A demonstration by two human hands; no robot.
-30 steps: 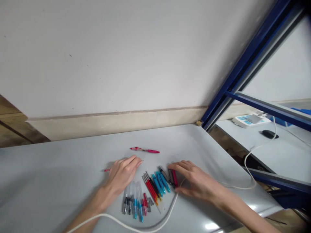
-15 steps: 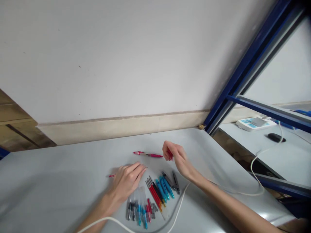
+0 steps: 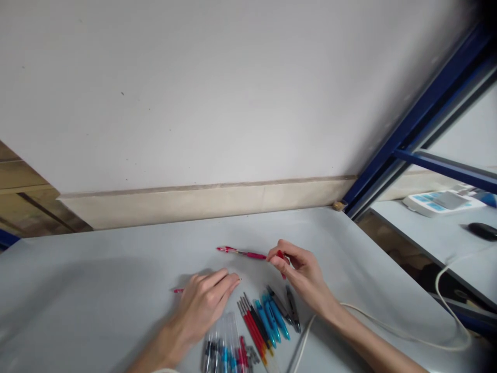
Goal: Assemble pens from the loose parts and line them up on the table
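My right hand (image 3: 297, 267) is closed on a small red pen part (image 3: 282, 259), held between thumb and fingers. Just left of it, a red and clear pen (image 3: 248, 254) lies on the table. My left hand (image 3: 209, 295) rests with fingertips pressed together; what it holds is too small to name. A red tip (image 3: 178, 290) sticks out to its left. Between and below the hands lie red and black refills (image 3: 253, 326), blue pen pieces (image 3: 272, 321), dark grey pen pieces (image 3: 293, 308) and clear barrels (image 3: 223, 336) with coloured grips.
A white cable (image 3: 392, 330) crosses the table (image 3: 97, 300) on the right. Beyond the blue frame (image 3: 388, 150) are a white device (image 3: 442, 201) and a black mouse (image 3: 483, 231). A pale wall stands behind.
My right hand has turned and lowered beside the lying pen, and the red part shows more between its fingers. The view has shifted slightly; my left hand stays much as it was.
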